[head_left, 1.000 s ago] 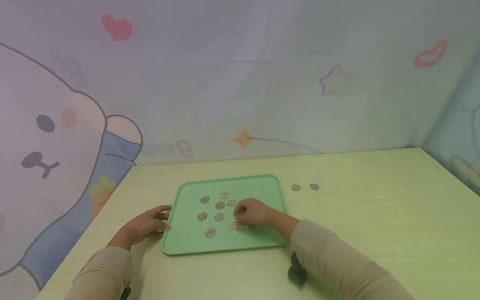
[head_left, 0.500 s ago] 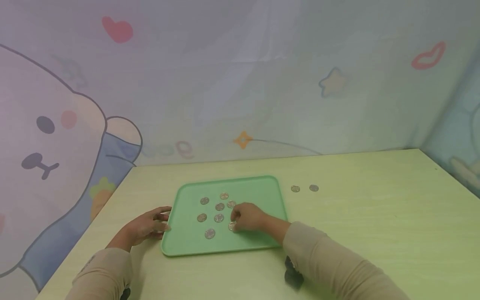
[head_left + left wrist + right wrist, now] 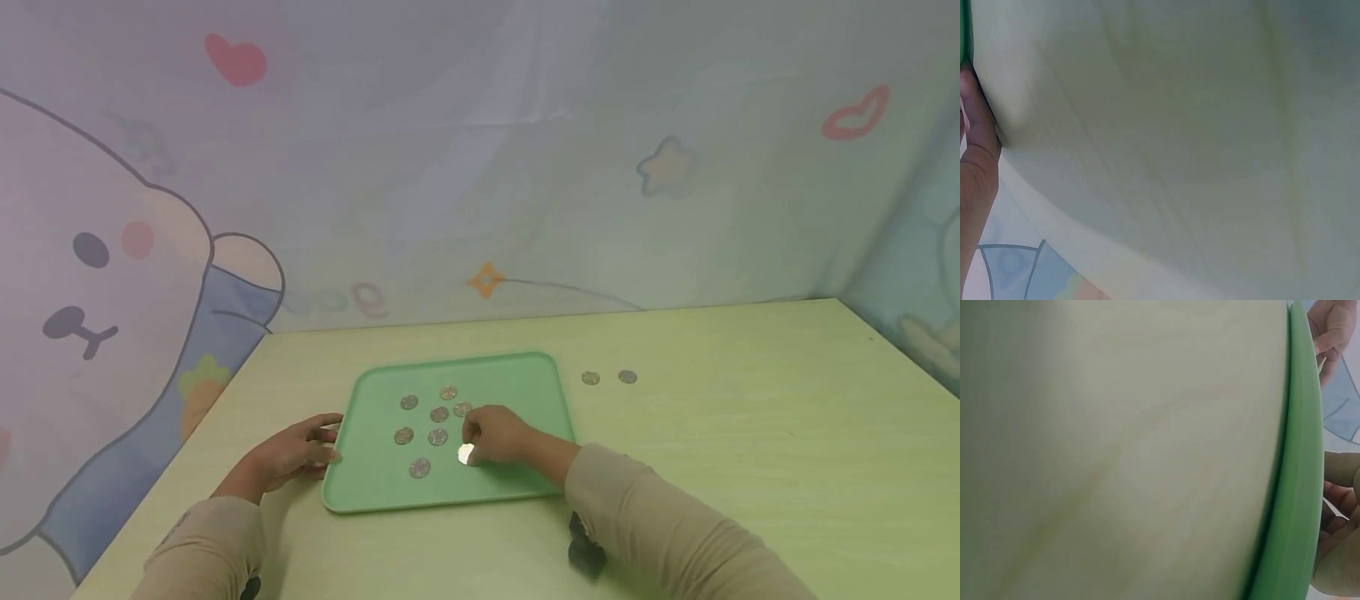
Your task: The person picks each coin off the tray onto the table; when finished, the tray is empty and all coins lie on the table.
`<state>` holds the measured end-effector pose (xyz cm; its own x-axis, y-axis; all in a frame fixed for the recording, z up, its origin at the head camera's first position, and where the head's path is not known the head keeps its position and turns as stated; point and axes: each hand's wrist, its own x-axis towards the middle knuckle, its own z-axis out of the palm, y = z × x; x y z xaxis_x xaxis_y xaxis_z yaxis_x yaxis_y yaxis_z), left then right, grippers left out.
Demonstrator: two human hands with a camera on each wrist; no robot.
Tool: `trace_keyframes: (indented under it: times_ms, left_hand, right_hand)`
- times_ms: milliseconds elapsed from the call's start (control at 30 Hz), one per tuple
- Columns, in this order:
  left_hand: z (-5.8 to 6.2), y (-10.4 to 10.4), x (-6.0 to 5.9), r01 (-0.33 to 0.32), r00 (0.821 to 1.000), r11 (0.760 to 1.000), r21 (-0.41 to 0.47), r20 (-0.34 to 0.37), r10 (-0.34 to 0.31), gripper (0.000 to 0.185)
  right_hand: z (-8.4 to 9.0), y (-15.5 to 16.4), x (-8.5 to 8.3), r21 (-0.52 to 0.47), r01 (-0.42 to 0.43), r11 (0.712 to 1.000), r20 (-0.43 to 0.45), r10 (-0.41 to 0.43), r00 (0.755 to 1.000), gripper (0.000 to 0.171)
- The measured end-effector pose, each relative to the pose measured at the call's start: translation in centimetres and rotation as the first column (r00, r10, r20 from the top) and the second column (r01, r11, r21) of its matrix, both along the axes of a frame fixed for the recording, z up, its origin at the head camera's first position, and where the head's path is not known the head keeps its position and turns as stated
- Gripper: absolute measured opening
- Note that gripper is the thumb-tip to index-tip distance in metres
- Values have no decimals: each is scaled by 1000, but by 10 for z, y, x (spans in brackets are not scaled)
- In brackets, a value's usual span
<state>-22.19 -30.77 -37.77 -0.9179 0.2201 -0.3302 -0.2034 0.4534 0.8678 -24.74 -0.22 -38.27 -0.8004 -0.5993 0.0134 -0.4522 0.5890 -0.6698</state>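
A pale green tray [image 3: 360, 483] lies on the table, with several silvery coins on it, among them one coin [image 3: 419, 468] near its front. My right hand [image 3: 498, 435] is over the tray's right half, its thumb and fingertips pinching a coin [image 3: 465, 454] that shines brightly. Part of that coin is hidden by the fingers. In the right wrist view the right hand [image 3: 1341, 531] shows curled fingers beyond the tray's green rim [image 3: 1300, 456]. My left hand [image 3: 292, 450] rests against the tray's left edge with relaxed fingers, seen partly in the left wrist view.
Two coins lie on the table right of the tray, a left coin [image 3: 591, 378] and a right coin [image 3: 627, 377]. The pale yellow table [image 3: 750, 417] extends far to the right. A printed cloth backdrop [image 3: 450, 167] stands behind its back edge.
My right hand has shifted slightly left and closed its fingertips over the coin, which now glints brightly. The left hand stays at the tray's edge.
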Motion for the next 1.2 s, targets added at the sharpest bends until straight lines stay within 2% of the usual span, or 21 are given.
trace_keyframes:
  times_ms: [233,633,900,1200]
  left_hand:
    - [1,0,1,23,1000,1000,8,-5,-22,68]
    - [1,0,1,11,1000,1000,0,-3,-11,68]
    - [2,0,2,8,1000,1000,-7,-1,-8,69]
    - [1,1,2,-9,1000,1000,-9,0,9,68]
  right_hand:
    - [3,2,2,-50,15,999,24,-14,1000,13]
    - [2,7,-1,-143,17,990,103,-2,995,9]
    - [9,18,-4,-244,66,967,164,-26,986,4]
    - [16,29,-11,-342,117,932,213,-44,976,9]
